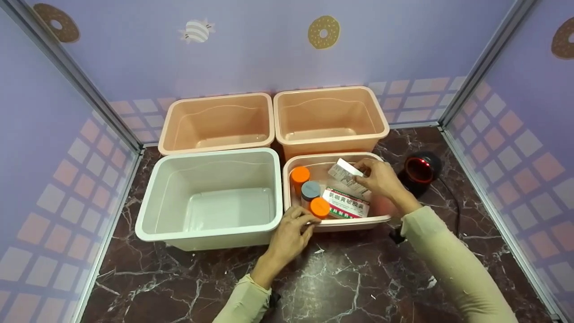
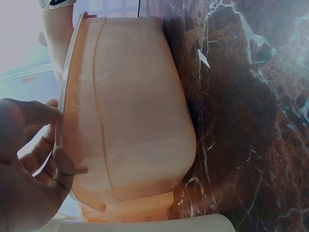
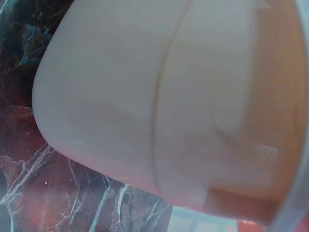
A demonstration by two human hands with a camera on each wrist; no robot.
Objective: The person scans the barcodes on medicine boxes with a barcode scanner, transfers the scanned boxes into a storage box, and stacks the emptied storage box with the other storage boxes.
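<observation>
Over the small peach bin [image 1: 379, 219] at front right, my right hand [image 1: 379, 179] pinched a white box [image 1: 344, 170] between thumb and fingers, tilted up off the pile, probably so a printed face could be read. My left hand [image 1: 291, 231] curled its fingers over the bin's near rim; I judged that was to keep the light bin from sliding on the counter [image 1: 350, 278]. The left wrist view confirmed it: fingers [image 2: 58, 164] hooked on the rim of the bin [image 2: 130, 106], outer wall facing the camera. The right wrist view showed only the bin wall [image 3: 120, 96], no fingers.

The other contents lay inside the bin: two orange-capped bottles [image 1: 300, 176], a grey-capped bottle [image 1: 310, 189] between them, and a red-green-white medicine carton [image 1: 346, 204] lying flat.

The scanner [image 1: 419, 169] stood just right of the bin, red window facing it, close to the held box. The white bin [image 1: 210, 197] sat to the left, and two peach bins [image 1: 217, 121] stood behind.
</observation>
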